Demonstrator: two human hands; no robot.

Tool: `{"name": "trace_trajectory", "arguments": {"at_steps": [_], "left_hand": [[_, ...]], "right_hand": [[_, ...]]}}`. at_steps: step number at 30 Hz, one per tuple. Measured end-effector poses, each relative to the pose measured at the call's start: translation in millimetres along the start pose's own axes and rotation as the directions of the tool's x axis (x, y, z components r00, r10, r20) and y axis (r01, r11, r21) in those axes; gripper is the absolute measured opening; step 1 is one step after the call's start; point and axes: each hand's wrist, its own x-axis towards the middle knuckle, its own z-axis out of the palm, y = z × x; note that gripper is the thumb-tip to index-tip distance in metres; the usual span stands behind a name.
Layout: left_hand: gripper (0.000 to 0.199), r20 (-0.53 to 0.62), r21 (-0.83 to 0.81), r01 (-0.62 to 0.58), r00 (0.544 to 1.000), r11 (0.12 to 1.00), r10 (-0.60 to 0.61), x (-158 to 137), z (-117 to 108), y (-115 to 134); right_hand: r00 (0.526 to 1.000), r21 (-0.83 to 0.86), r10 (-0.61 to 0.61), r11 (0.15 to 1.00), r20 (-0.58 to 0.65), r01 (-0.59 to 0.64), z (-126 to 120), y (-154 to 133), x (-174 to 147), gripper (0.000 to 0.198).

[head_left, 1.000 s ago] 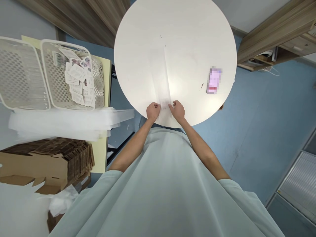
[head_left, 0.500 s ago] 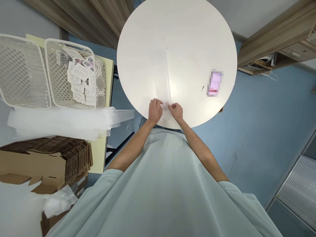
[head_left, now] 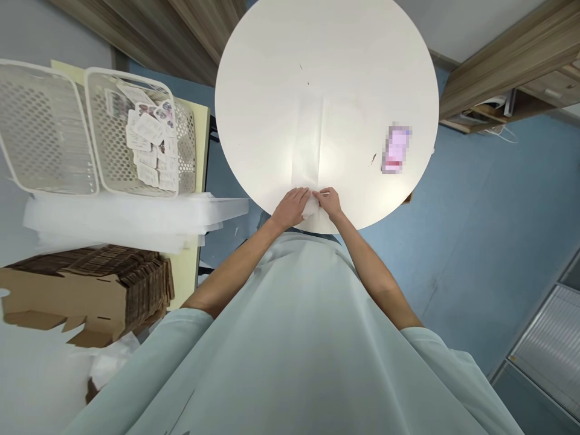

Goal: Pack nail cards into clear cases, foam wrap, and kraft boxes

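Observation:
A long, translucent white sheet [head_left: 306, 142] lies as a narrow strip on the round white table [head_left: 254, 90], running away from me. Its near end is lifted and bunched between my hands. Across that end rests my left hand [head_left: 292, 206], its fingers stretched out side by side and pointing right. My right hand [head_left: 330, 201] is closed, thumb and fingertips pinching the right edge of the sheet. Whether anything is wrapped inside the near end is hidden.
A pixelated pink object [head_left: 396, 150] lies on the table at the right. On a yellow side table [head_left: 185, 284] at left stand a white basket [head_left: 102, 151] of printed packets, another basket [head_left: 31, 133], stacked translucent sheets [head_left: 113, 220] and folded cardboard boxes [head_left: 67, 296].
My left hand has shifted right and flattened over the sheet's near end, closer to my right hand. The near end is now gathered up, and the strip has swung slightly right.

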Motion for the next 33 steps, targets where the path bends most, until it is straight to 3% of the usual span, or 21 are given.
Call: {"name": "trace_trajectory", "arguments": {"at_steps": [3, 6, 9, 12, 19, 23, 26, 28, 31, 33], "left_hand": [[0.081, -0.004, 0.004, 0.039, 0.999, 0.999, -0.039, 3, -1, -2], [0.075, -0.021, -0.019, 0.079, 0.997, 0.997, -0.079, 5, -1, -2], [0.066, -0.057, -0.061, 0.110, 0.992, 0.992, -0.113, 5, -1, -2], [0.059, -0.080, -0.130, 0.150, 0.984, 0.980, -0.161, 4, -2, -2], [0.044, -0.149, -0.342, 0.319, 0.910, 0.884, -0.386, 9, -4, -3], [0.051, -0.145, -0.541, 0.400, 0.822, 0.739, -0.551, 7, -12, -3], [0.055, -0.101, -0.653, 0.401, 0.795, 0.643, -0.598, 6, -17, -1], [0.047, -0.108, -0.667, 0.408, 0.775, 0.623, -0.623, 10, -17, -2], [0.021, -0.145, -0.619, 0.497, 0.689, 0.608, -0.710, 24, -16, -5], [0.017, -0.163, -0.587, 0.559, 0.627, 0.586, -0.762, 35, -15, -8]], "right_hand": [[0.990, 0.068, 0.077, 0.994, 0.118, -0.085, -11, 0, -4, 0.023], [0.982, -0.125, -0.136, 0.980, 0.131, 0.152, -29, -3, -13, 0.018], [0.894, -0.330, -0.365, 0.836, 0.261, 0.438, -43, -6, -21, 0.046], [0.828, -0.381, -0.402, 0.748, 0.392, 0.543, -46, -7, -23, 0.053], [0.851, -0.333, -0.398, 0.796, 0.342, 0.506, -39, -3, -6, 0.050], [0.872, -0.309, -0.370, 0.830, 0.320, 0.465, -36, -15, 5, 0.040], [0.904, -0.336, -0.319, 0.850, 0.284, 0.406, -32, -28, 13, 0.038], [0.918, -0.357, -0.289, 0.856, 0.270, 0.374, -29, -37, 18, 0.038], [0.937, -0.391, -0.243, 0.860, 0.251, 0.327, -24, -48, 23, 0.036], [0.953, -0.417, -0.199, 0.865, 0.227, 0.280, -21, -54, 25, 0.035]]}}
